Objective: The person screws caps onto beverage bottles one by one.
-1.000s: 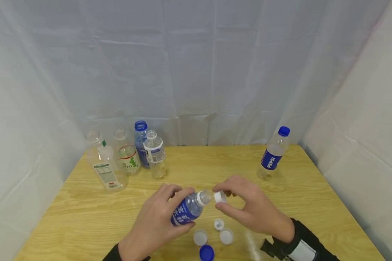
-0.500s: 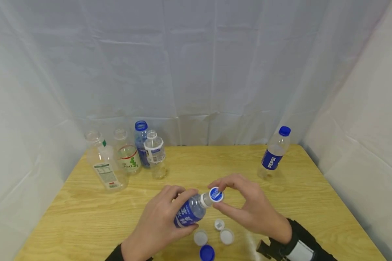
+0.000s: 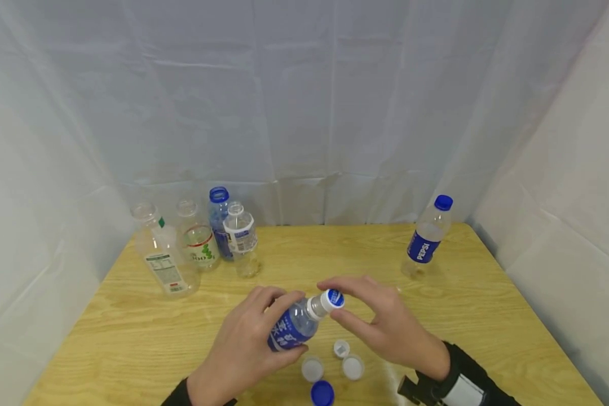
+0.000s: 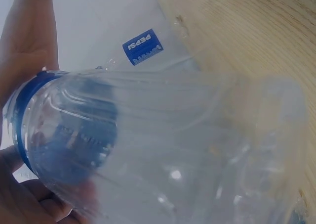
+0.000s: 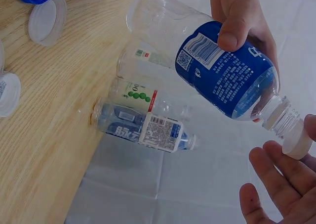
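Note:
My left hand (image 3: pixel 248 332) grips a clear plastic bottle (image 5: pixel 222 70) with a blue label around its body, held tilted with its neck up to the right. At the bottle's mouth sits a white cap (image 3: pixel 332 300) with a blue top, covering part of the threads; some thread shows below it in the right wrist view. Thumb and fingers of my right hand (image 3: pixel 391 327) pinch this cap from two sides. In the left wrist view the bottle's clear lower body (image 4: pixel 187 145) fills the foreground.
Below the hands lie two larger white caps (image 3: pixel 312 369), a small white cap (image 3: pixel 341 348) and a blue cap (image 3: pixel 322 393). Several uncapped bottles stand at the left back, including a clear bottle (image 3: pixel 242 242). A Pepsi bottle (image 3: pixel 423 246) with a blue cap stands at the right back.
My right hand has brought the white cap from just off the bottle's neck onto its mouth. The cap's blue top has turned into view and now tips to the right.

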Demonstrator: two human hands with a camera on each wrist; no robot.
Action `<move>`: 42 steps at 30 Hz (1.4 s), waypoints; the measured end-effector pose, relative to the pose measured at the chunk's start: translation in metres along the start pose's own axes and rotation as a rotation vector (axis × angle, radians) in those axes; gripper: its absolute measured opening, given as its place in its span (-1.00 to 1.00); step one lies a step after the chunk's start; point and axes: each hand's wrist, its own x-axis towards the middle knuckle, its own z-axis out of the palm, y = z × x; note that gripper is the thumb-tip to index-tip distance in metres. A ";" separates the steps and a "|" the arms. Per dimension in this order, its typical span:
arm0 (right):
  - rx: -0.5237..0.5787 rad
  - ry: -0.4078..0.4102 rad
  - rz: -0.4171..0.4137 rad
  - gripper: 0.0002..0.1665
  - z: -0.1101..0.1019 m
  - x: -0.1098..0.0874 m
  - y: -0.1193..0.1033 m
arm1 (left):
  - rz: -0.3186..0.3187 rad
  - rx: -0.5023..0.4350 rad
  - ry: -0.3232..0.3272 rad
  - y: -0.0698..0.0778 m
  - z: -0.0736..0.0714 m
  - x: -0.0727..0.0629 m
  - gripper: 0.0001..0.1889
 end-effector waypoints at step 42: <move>0.088 -0.027 0.050 -0.61 -0.004 -0.004 0.001 | 0.052 -0.035 -0.067 0.004 0.002 0.000 -0.12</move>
